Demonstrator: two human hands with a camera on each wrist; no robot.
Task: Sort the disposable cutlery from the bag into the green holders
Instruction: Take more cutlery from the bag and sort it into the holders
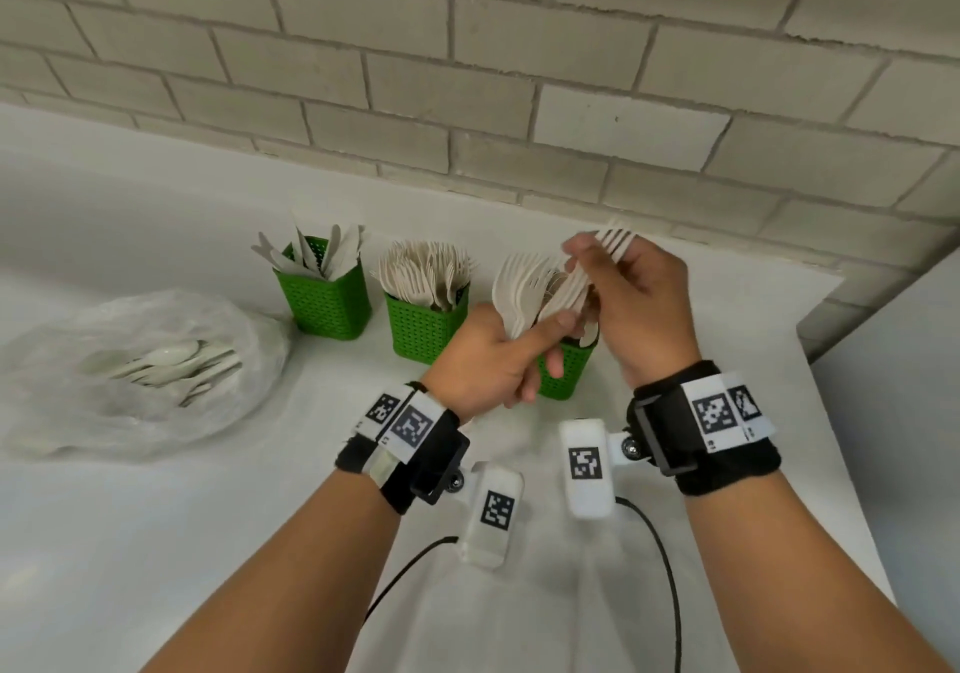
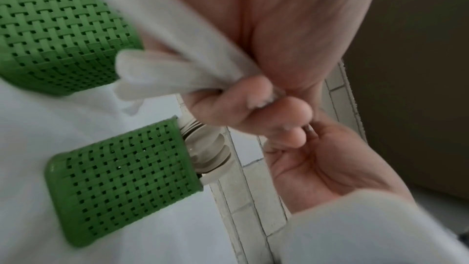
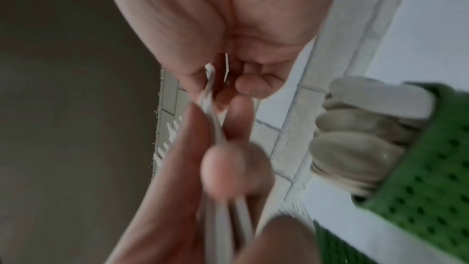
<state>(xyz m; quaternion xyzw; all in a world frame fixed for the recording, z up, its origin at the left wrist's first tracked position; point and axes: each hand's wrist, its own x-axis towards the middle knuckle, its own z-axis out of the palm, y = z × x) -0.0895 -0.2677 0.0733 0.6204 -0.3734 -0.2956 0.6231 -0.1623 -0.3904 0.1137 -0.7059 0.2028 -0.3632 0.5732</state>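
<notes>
White counter (image 1: pixel 156 542) against grey brick wall (image 1: pixel 467 75)

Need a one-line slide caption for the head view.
Left hand grips a fork bundle while right hand pulls forks free above three green holders.

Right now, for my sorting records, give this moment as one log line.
left hand: grips fork bundle | right hand: pulls forks | bag: spoons remain | phase: sorting
</notes>
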